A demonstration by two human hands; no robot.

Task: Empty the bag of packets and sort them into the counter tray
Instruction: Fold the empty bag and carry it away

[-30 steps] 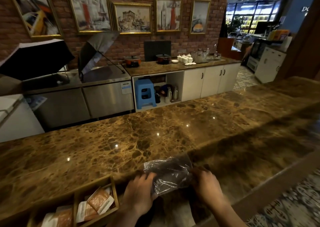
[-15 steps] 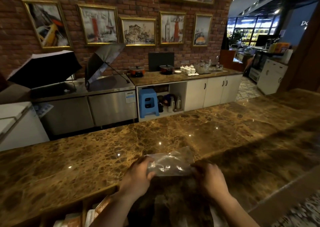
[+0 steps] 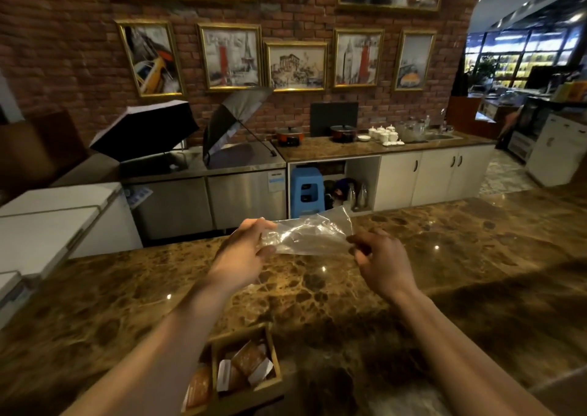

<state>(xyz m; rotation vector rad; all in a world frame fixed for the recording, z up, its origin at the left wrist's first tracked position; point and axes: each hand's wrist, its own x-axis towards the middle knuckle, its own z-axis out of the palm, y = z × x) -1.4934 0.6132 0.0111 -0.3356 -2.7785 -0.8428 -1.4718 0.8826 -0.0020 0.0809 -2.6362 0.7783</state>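
A broad counter (image 3: 333, 285) of glossy brown marble with mottled veining runs across the foreground, catching small points of ceiling light. Above it, the person holds a clear plastic bag (image 3: 309, 236) stretched between both hands: the left hand (image 3: 243, 252) pinches its left end between thumb and curled fingers, and the right hand (image 3: 379, 258) pinches the right end the same way. The bag looks crumpled and see-through, and no packets can be made out inside it. Near the counter's front edge, below the left forearm, sits a wooden tray (image 3: 271, 344) with divided compartments holding orange and white packets (image 3: 246, 364). Behind the counter a red brick wall (image 3: 57, 50) carries gold-framed pictures (image 3: 232, 56). Below it stand a steel cabinet (image 3: 209, 199) with two open black umbrellas (image 3: 146, 126) on top, a blue stool (image 3: 306, 190) in an open shelf, and white cupboards (image 3: 435, 177).
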